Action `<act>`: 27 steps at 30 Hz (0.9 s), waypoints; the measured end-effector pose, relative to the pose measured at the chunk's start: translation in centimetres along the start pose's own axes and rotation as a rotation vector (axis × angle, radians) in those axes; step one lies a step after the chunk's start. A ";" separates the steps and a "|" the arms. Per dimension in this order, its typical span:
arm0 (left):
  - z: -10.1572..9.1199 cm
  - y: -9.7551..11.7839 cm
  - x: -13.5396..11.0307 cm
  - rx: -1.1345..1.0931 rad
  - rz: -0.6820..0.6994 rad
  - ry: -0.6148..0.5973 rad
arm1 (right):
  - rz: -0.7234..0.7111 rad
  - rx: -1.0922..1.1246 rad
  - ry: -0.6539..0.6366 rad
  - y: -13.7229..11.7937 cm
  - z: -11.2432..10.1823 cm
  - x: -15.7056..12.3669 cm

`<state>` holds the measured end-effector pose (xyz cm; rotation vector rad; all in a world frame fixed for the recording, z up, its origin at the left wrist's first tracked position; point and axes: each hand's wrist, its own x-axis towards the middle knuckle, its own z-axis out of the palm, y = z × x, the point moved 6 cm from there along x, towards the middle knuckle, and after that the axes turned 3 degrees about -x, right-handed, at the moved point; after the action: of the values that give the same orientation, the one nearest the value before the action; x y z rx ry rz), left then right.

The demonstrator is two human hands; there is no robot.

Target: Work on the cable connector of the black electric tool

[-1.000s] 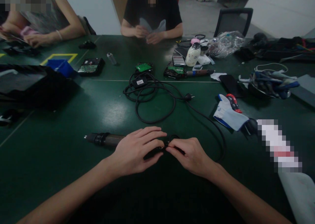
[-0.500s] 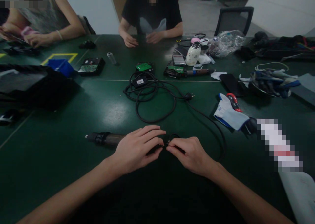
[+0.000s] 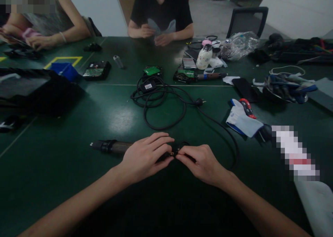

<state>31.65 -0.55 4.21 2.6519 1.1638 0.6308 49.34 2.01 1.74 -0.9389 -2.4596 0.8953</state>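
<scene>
A dark electric screwdriver [image 3: 117, 147] lies on the green table, its tip pointing left. My left hand [image 3: 145, 157] is closed over its rear half, covering that part. At the tool's right end, my right hand [image 3: 200, 162] pinches the small dark plug of a black power cord [image 3: 235, 145] between thumb and fingers. The fingertips of both hands nearly meet there, and whether the plug is fully seated in the tool cannot be made out. From the right hand the cord loops back to a coil with a labelled black adapter box [image 3: 147, 86].
Beyond the coil stand several hard drives, one with a green circuit board [image 3: 152, 70], and a white bottle [image 3: 204, 57]. A glove [image 3: 243, 120] and red-handled tool [image 3: 248, 108] lie right. A black crate [image 3: 33, 91] is left. Two people sit across the table [image 3: 78, 133].
My hands stay almost in place, with a slight shift of the fingers at the plug. The person opposite has raised one hand from the table toward the chest.
</scene>
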 end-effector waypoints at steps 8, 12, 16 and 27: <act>0.0 0.1 0.0 0.007 0.008 -0.002 | 0.002 -0.005 0.004 0.0 0.0 0.0; -0.1 0.2 0.0 -0.012 0.011 -0.011 | -0.016 -0.012 0.012 -0.1 -0.1 0.0; 0.0 0.2 -0.1 -0.022 0.032 -0.032 | -0.002 -0.011 0.008 -0.1 -0.1 0.0; 0.4 0.0 -0.4 0.018 0.025 -0.013 | -0.008 -0.013 0.002 -0.2 -0.1 0.0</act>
<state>31.60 -0.80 3.74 2.6852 1.1396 0.6091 49.31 1.96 1.95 -0.9338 -2.4679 0.8766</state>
